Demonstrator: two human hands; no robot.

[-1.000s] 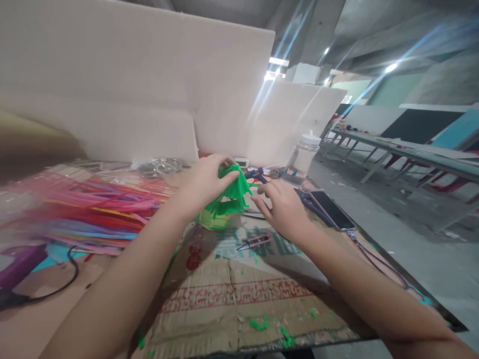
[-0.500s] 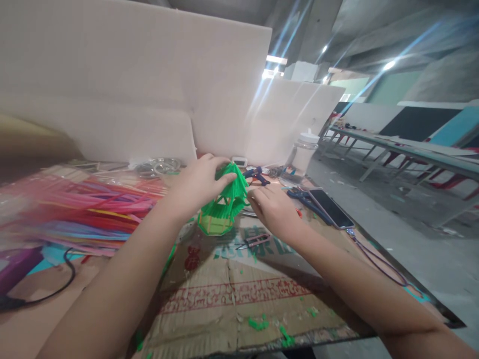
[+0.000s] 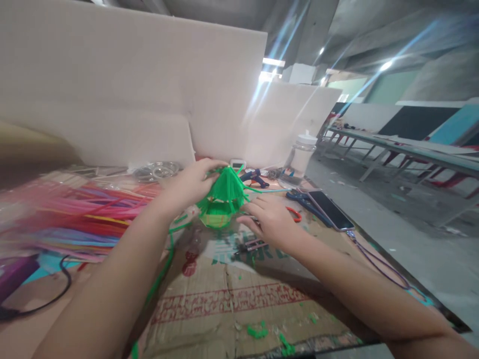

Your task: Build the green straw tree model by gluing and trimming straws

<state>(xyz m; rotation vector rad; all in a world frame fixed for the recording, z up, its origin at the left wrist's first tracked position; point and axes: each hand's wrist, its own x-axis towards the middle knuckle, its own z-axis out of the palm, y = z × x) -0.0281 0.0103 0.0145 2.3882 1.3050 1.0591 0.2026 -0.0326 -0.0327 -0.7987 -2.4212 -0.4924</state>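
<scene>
A small green model hut (image 3: 221,197) made of plastic straws, with a fringed cone roof, stands on a sheet of cardboard (image 3: 239,294). My left hand (image 3: 189,183) grips the roof from the left, fingers curled over its top. My right hand (image 3: 267,222) lies just right of the hut with fingers stretched out and apart, hovering over a pair of thread snips (image 3: 249,245) on the cardboard. A thin green straw (image 3: 164,264) trails down past my left forearm.
A heap of pink, red and blue straws (image 3: 75,214) covers the left of the table. A glue gun (image 3: 254,177), a clear jar (image 3: 297,162), a phone (image 3: 331,209) with a cable, red-handled scissors (image 3: 294,213) and a purple tool (image 3: 17,271) lie around. White foam boards (image 3: 130,94) stand behind.
My left hand set the hut upright after tilting it. My right hand dropped from the roof's side toward the snips. A green straw now shows beside my left forearm.
</scene>
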